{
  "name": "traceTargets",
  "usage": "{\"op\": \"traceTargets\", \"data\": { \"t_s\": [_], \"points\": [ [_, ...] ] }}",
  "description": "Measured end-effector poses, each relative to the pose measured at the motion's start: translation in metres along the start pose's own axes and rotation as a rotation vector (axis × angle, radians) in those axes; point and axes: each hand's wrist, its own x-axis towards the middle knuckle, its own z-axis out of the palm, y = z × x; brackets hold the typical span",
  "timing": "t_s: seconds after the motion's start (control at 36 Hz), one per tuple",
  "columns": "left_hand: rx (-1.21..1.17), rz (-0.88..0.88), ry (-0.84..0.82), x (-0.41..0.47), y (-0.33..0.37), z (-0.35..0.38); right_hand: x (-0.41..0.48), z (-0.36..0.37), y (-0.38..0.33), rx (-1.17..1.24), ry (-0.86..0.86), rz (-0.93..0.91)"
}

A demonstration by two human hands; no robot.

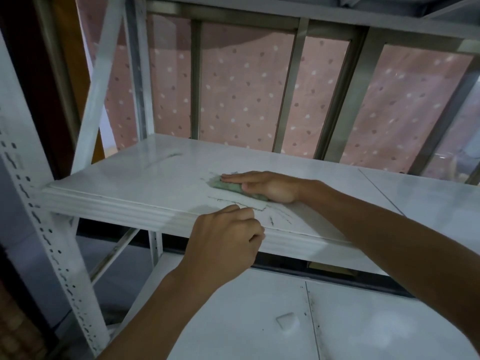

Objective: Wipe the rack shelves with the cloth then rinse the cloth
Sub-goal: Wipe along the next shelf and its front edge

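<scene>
Here your right hand [265, 187] lies flat, fingers together and stretched out, pressing a folded green cloth [235, 188] onto the white shelf [135, 178] of the rack. The cloth looks soft and slightly mottled, a small pad mostly hidden under your palm. Around it the smooth, glossy board carries thin dark dirt streaks [275, 216], some fanning out toward the front edge. Your left hand [226, 237] is loosely curled, fingers bent inward, resting on the shelf's ribbed front lip and gripping nothing else that you can see. The upright post [44, 229] at the left is pale metal punched with rows of slots. Below, a lower shelf [233, 320] shows black specks and a small pale square piece [287, 320]. Behind the rack, a pink dotted curtain [246, 94] hangs behind metal window bars [289, 81].
</scene>
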Motion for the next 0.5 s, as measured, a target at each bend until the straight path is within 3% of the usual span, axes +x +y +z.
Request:
{"op": "traceTargets", "data": {
  "t_s": [0.17,0.28,0.36,0.5],
  "points": [
    [0.001,-0.010,-0.061,-0.003,0.000,-0.006,0.017,-0.029,0.007,-0.234,0.020,0.174],
    [-0.090,-0.034,-0.090,-0.010,-0.007,-0.012,0.031,-0.033,0.020,-0.247,0.070,0.271],
    [-0.081,0.013,-0.030,-0.015,-0.014,-0.020,0.040,-0.037,0.031,-0.243,0.099,0.343],
    [0.146,0.021,0.092,-0.022,-0.042,-0.034,0.067,-0.044,0.039,-0.251,0.104,0.461]
  ]
}}
